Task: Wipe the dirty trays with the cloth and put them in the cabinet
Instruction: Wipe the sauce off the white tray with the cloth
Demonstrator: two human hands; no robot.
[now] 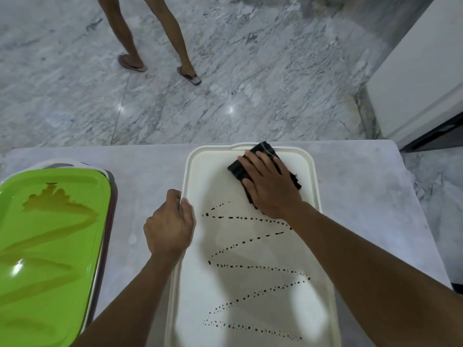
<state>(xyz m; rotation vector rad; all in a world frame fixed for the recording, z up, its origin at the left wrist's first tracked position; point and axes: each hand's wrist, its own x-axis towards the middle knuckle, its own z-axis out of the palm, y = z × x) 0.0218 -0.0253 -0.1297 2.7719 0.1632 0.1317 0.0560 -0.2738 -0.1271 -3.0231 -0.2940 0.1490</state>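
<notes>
A white tray (pixel 313 171) lies on the grey table in front of me, marked with a dotted zigzag of dark liquid (pixel 250 266) across its middle and near part. My right hand (pixel 270 186) presses flat on a folded black cloth (pixel 238 169) at the tray's far end. My left hand (pixel 170 224) grips the tray's left rim, thumb inside the rim. At the left, a green tray (pixel 50 234) smeared with a brownish zigzag tops a stack of other trays.
The grey table (pixel 370 209) ends just beyond the white tray; past it is marble floor. A person's legs in flip-flops (pixel 160 68) stand on the floor at the far left. A white cabinet or wall (pixel 421 76) rises at the right.
</notes>
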